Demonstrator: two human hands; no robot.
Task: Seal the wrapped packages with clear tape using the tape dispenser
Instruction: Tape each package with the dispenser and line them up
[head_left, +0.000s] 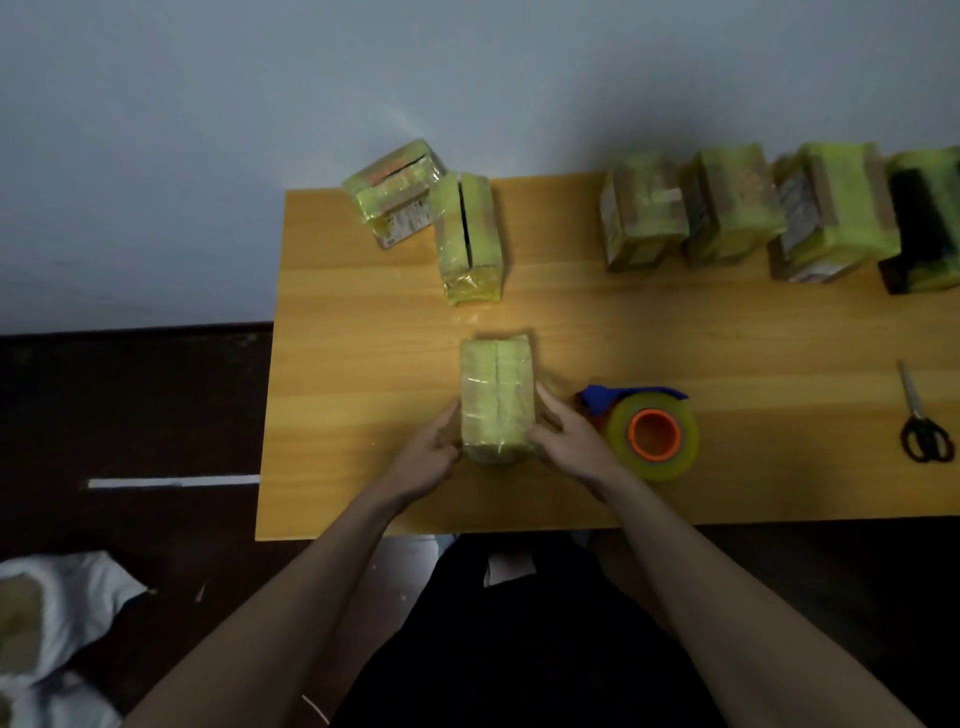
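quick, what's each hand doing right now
Left hand: holds the package by its left side.
Right hand: holds the same package by its right side.

- The left hand (431, 447) and right hand (563, 441) grip the sides of a wrapped package (497, 397) on the wooden table (363, 364).
- The tape dispenser (647, 428) lies just beside the right hand.
- Scissors (922, 421) lie well apart to the right.
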